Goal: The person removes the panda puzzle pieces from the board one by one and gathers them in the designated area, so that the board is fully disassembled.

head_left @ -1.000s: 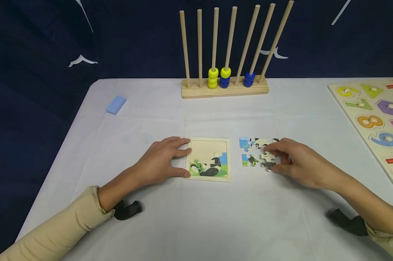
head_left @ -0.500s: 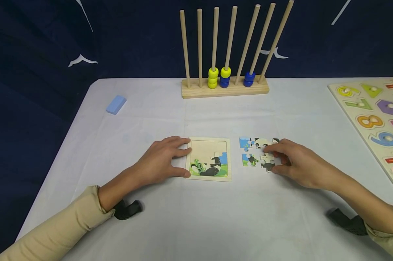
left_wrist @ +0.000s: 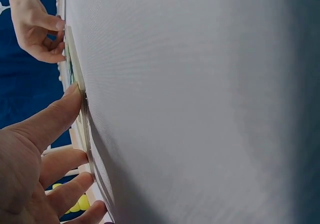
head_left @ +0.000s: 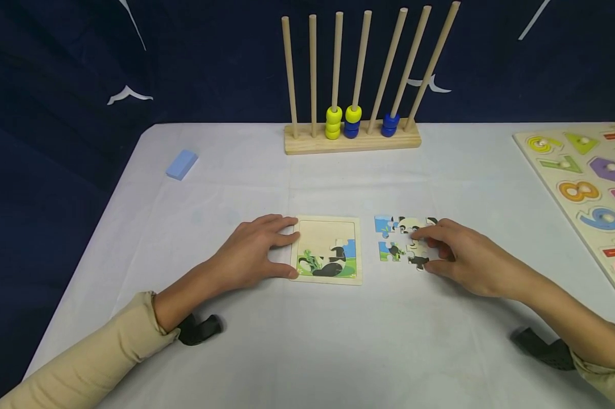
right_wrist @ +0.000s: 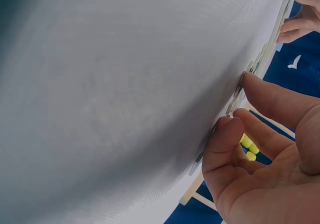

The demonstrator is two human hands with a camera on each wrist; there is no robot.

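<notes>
My left hand (head_left: 253,250) rests at the left edge of a square wooden puzzle tray (head_left: 325,232), thumb and fingers spread and touching its rim. Panda pieces (head_left: 330,264) fill the tray's lower part; bare wood shows above. To the right, my right hand (head_left: 473,258) pinches a black-and-white puzzle piece (head_left: 418,260) between thumb and curled fingers, low over the table. Other loose pieces lie around it: a blue one (head_left: 383,223), a green-and-blue one (head_left: 388,251) and one with the panda's face (head_left: 407,224). My fingers partly hide the rightmost pieces.
Behind stands a wooden peg abacus (head_left: 353,146) with yellow and blue beads. A blue block (head_left: 182,165) lies at the back left. On the right is a number-and-shape board (head_left: 578,170). Black wrist mounts (head_left: 544,347) sit under both forearms.
My right hand and the piece in its fingers have shifted very slightly left. My left hand and the tray have stayed in place.
</notes>
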